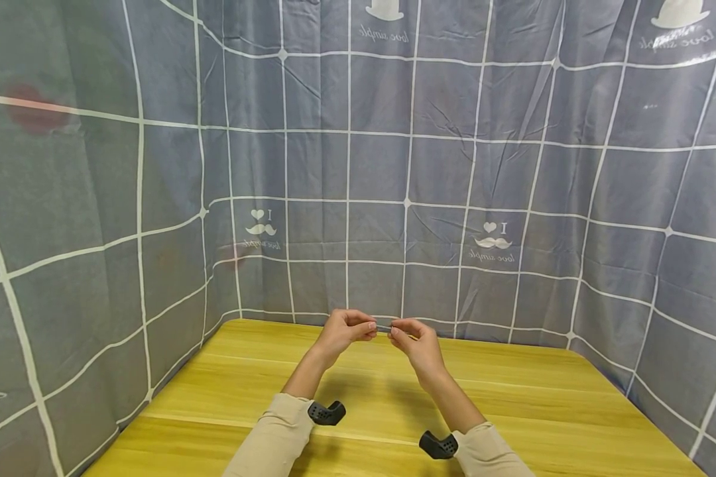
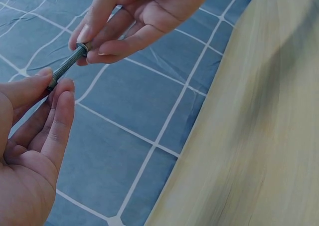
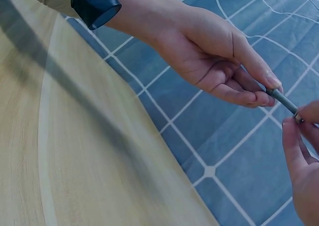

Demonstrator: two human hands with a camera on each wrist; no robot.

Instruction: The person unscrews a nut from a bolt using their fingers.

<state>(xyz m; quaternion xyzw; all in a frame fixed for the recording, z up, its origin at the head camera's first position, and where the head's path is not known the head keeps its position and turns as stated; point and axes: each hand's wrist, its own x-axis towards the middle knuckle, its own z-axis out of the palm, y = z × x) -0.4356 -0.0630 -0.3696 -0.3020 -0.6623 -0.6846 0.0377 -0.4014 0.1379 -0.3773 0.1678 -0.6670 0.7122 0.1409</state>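
A threaded metal bolt (image 2: 67, 65) is held in the air between both hands, above the far edge of the table. My left hand (image 1: 345, 336) pinches one end between thumb and fingertips, which hide most of that end. At the other end my right hand (image 1: 419, 348) pinches a small nut-like metal piece (image 2: 85, 47), partly covered by the thumb and fingers. Bare thread shows between the two hands in the left wrist view. From the head, the bolt appears only as a thin dark line.
Below the hands lies a yellow wood-grain table (image 1: 227, 377). A grey curtain (image 1: 376, 172) with white grid lines hangs behind it and along both sides. Black wrist devices (image 1: 327, 413) sit at both sleeve cuffs.
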